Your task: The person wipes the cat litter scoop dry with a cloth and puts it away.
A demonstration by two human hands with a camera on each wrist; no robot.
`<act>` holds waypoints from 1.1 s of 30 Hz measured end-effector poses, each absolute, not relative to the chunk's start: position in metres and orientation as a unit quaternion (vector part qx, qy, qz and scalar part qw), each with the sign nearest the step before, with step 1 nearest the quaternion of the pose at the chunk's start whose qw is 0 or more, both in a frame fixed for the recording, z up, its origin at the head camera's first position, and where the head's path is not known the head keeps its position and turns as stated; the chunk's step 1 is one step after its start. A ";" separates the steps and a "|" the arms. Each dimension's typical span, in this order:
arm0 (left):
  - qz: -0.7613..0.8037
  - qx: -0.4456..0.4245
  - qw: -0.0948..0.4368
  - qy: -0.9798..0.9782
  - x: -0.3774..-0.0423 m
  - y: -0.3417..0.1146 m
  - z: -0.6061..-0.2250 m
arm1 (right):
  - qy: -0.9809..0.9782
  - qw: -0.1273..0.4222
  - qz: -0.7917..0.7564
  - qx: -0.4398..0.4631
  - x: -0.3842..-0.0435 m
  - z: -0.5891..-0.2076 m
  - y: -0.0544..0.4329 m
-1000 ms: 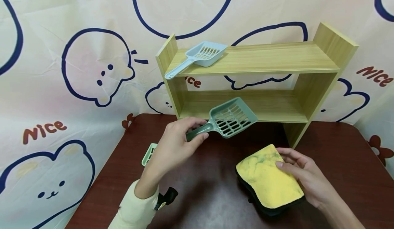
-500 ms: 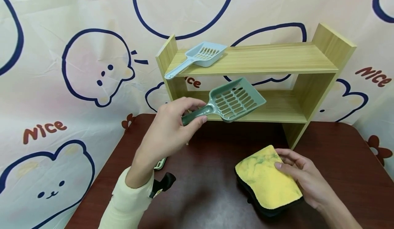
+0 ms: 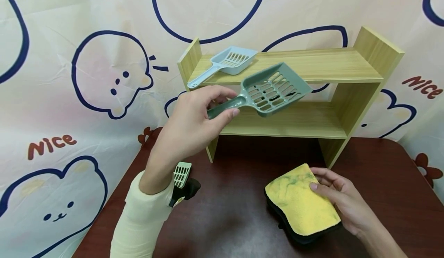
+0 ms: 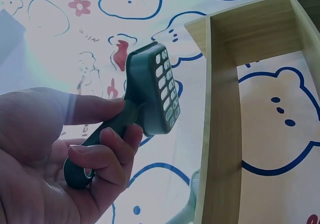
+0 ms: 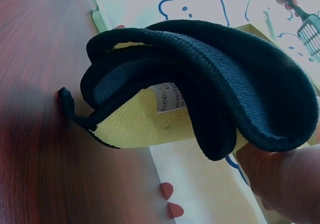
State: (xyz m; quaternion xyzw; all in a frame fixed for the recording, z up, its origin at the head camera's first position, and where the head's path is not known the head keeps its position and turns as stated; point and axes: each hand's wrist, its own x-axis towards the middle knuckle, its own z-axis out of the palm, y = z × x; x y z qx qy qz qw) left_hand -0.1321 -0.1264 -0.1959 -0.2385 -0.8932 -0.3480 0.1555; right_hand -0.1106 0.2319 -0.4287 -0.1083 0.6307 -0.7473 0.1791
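Note:
A dark green slotted litter scoop (image 3: 274, 90) is held by its handle in my left hand (image 3: 192, 121), raised in front of the shelf. In the left wrist view the fingers curl round the scoop's handle (image 4: 125, 116). My right hand (image 3: 347, 200) grips the right edge of a folded cloth (image 3: 301, 202), yellow on one face and dark on the other, above the table. The right wrist view shows its dark folds (image 5: 210, 69) and a white label (image 5: 170, 97). On the shelf's top board lies a light blue litter scoop (image 3: 234, 59).
A two-tier wooden shelf (image 3: 284, 129) stands at the back of the dark red-brown table (image 3: 236, 219). Beyond my left wrist a small light green scoop (image 3: 182, 173) lies on the table, partly hidden. A patterned wall cloth (image 3: 114, 142) hangs behind.
My left hand has lifted the dark green scoop upward and slightly right, from before the lower shelf towards the top board. My right hand and the cloth have stayed nearly still.

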 end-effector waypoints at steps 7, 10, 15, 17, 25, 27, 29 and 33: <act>-0.354 -0.203 0.138 -0.903 -0.154 -0.113 -0.186 | 0.629 0.181 -0.748 -0.109 -0.111 -0.430 0.232; -0.344 -0.182 0.134 -0.911 -0.165 -0.108 -0.183 | 0.629 0.182 -0.748 -0.109 -0.110 -0.431 0.232; -0.334 -0.159 0.133 -0.920 -0.180 -0.097 -0.181 | 0.628 0.182 -0.748 -0.109 -0.110 -0.431 0.232; -0.335 -0.152 0.132 -0.921 -0.187 -0.093 -0.181 | 0.629 0.181 -0.748 -0.109 -0.110 -0.431 0.232; -0.314 -0.125 0.122 -0.933 -0.208 -0.083 -0.176 | 0.631 0.180 -0.747 -0.105 -0.110 -0.431 0.231; -0.312 -0.121 0.117 -0.935 -0.211 -0.082 -0.175 | 0.631 0.179 -0.747 -0.106 -0.111 -0.431 0.231; -0.309 -0.116 0.114 -0.937 -0.214 -0.082 -0.175 | 0.632 0.178 -0.747 -0.107 -0.111 -0.431 0.231; -0.302 -0.109 0.110 -0.941 -0.218 -0.080 -0.174 | 0.631 0.179 -0.747 -0.108 -0.111 -0.431 0.232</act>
